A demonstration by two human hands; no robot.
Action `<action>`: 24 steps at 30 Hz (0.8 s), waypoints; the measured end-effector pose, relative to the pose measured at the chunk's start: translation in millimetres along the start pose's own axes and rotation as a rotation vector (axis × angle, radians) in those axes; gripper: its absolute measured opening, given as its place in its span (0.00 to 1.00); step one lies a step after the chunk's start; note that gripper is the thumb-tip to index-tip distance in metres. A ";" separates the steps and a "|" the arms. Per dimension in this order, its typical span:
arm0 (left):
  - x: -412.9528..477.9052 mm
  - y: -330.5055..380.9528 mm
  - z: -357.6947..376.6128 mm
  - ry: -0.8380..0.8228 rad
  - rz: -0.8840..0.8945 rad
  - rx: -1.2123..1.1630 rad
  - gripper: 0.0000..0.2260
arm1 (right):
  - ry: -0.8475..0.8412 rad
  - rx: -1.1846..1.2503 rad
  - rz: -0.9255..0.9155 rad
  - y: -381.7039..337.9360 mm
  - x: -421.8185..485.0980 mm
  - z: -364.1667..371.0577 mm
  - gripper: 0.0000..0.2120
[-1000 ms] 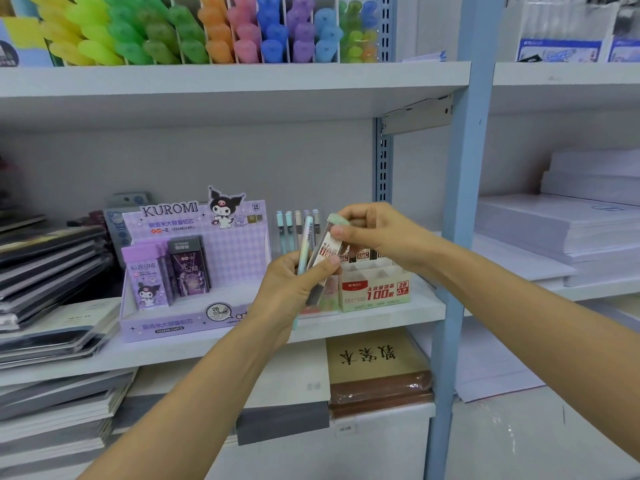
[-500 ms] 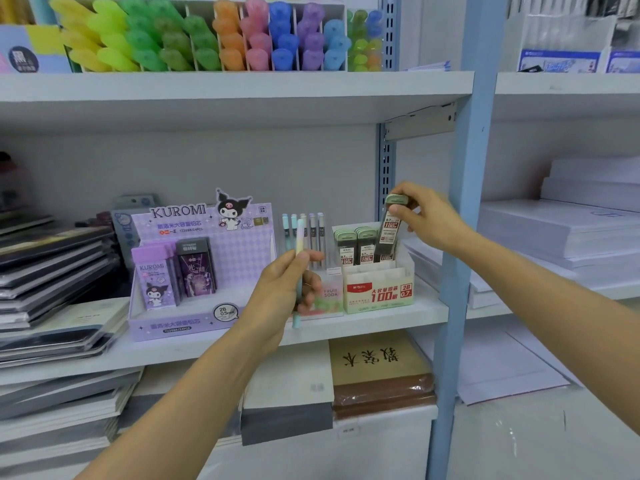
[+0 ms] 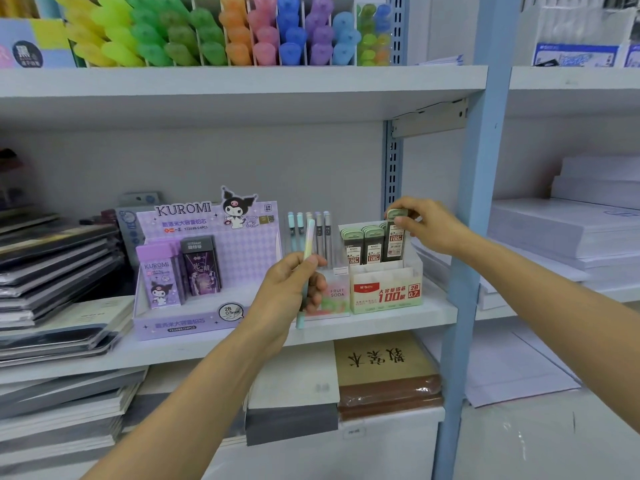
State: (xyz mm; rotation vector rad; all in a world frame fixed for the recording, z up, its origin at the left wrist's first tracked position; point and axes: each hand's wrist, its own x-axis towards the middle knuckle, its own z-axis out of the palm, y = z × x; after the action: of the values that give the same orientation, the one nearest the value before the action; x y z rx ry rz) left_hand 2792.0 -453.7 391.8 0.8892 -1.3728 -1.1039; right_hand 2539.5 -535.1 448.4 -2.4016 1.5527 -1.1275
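The right hand [image 3: 433, 227] pinches a lead case [image 3: 396, 238], nearly seated in its display box [image 3: 384, 293] (not yet released). At eight o'clock, the left hand [image 3: 287, 289] grips a pastel pencil [image 3: 309, 239], unshelved.

The left hand [image 3: 289, 289] and right hand [image 3: 431, 226] are showing bare; both forearms are running bare, uncovered, to the near edge.

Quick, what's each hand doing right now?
Left hand: gripping a slim pastel plastic tube, upright.
Right hand: pinching the green cap of a dark rectangular lead case at the white cardboard display box.
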 end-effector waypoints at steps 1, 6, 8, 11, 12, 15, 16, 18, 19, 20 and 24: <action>0.2 -0.6 0.3 -0.001 0.004 0.000 0.09 | -0.022 -0.019 0.003 0.1 1.1 1.0 0.08; 0.0 -2.6 2.3 -0.021 0.020 -0.006 0.09 | 0.080 -0.027 0.050 0.0 3.1 15.1 0.10; -0.4 -2.9 2.8 -0.034 0.020 -0.024 0.08 | 0.153 0.000 0.080 1.4 2.8 19.8 0.08; -0.7 -2.4 1.6 -0.047 0.022 -0.027 0.08 | 0.161 -0.077 0.115 2.1 2.5 22.9 0.07; -0.9 -2.1 0.9 -0.051 0.025 -0.025 0.08 | 0.169 -0.079 0.122 0.0 1.6 22.2 0.08; -2.4 -1.8 -1.1 -0.059 0.037 -0.034 0.08 | 0.262 -0.017 0.049 -19.6 -2.7 16.2 0.11; -3.2 -1.6 -1.4 -0.064 0.040 -0.035 0.09 | 0.252 0.075 0.008 -31.4 -4.9 14.2 0.12; -4.5 -0.6 -0.9 -0.080 0.048 -0.018 0.09 | 0.065 0.376 -0.056 -59.0 -11.6 11.8 0.14; -5.3 0.2 -0.9 -0.090 0.054 -0.004 0.09 | -0.066 0.493 -0.076 -71.2 -14.7 12.7 0.15; -6.0 1.4 -0.8 -0.099 0.060 0.013 0.08 | -0.172 0.548 -0.105 -81.1 -17.3 15.1 0.14; -13.2 7.8 -11.1 -0.071 0.090 0.054 0.08 | -0.181 0.691 -0.147 -100.6 -16.4 21.9 0.07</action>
State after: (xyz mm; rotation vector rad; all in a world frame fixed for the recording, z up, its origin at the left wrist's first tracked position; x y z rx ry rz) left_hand 2805.1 -440.4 394.9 0.8255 -1.4930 -1.0419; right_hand 2625.9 -479.6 466.2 -2.0747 0.7612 -1.1769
